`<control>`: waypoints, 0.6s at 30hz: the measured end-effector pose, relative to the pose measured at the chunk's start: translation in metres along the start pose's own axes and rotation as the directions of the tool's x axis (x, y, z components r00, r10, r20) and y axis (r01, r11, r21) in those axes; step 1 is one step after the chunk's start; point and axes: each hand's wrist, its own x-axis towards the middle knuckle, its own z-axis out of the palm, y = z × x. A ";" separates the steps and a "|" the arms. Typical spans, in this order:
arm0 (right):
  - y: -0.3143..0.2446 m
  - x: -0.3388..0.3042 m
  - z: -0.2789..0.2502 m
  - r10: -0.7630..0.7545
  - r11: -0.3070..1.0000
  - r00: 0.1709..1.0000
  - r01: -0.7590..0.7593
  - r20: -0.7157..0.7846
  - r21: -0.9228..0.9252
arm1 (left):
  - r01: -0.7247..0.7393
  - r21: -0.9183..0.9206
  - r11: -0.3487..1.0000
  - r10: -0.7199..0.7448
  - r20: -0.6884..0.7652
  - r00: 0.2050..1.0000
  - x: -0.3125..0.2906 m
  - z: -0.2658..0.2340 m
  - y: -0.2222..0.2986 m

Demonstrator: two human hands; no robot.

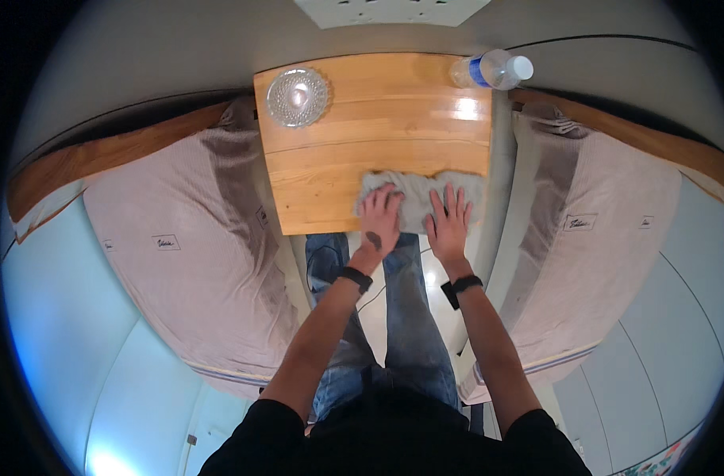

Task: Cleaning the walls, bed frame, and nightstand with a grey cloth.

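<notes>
A grey cloth (415, 200) lies folded along the near right edge of a small wooden table (362, 119). My left hand (382, 216) rests on the left part of the cloth, its fingers slightly bent and a little apart. On the right part, my right hand (450, 222) lies flat with the fingers spread. Both palms face down, and neither hand grips the cloth.
A clear glass bowl (298, 97) stands at the table's far left corner. At the far right corner is a clear plastic bottle (498, 70) with a white cap. Pinkish cloth-covered benches (183, 230) (596, 230) flank the table.
</notes>
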 end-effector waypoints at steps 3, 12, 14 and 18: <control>0.012 -0.005 0.000 0.003 1.000 1.000 -0.003 0.019 0.003 | -0.093 -0.029 0.995 0.096 0.148 0.984 0.004 0.015 0.021; -0.032 0.133 -0.014 -0.196 0.981 0.978 0.195 -0.066 -0.023 | -0.107 0.181 0.978 0.124 -0.086 0.989 0.101 -0.027 -0.034; -0.061 0.155 -0.004 -0.231 0.973 0.972 0.231 -0.049 -0.011 | -0.048 0.131 0.990 0.062 -0.103 0.993 0.107 -0.039 -0.046; -0.104 0.152 0.017 -0.265 0.964 0.963 0.266 -0.041 0.018 | 0.074 -0.029 0.997 -0.077 -0.134 0.988 0.092 -0.058 -0.074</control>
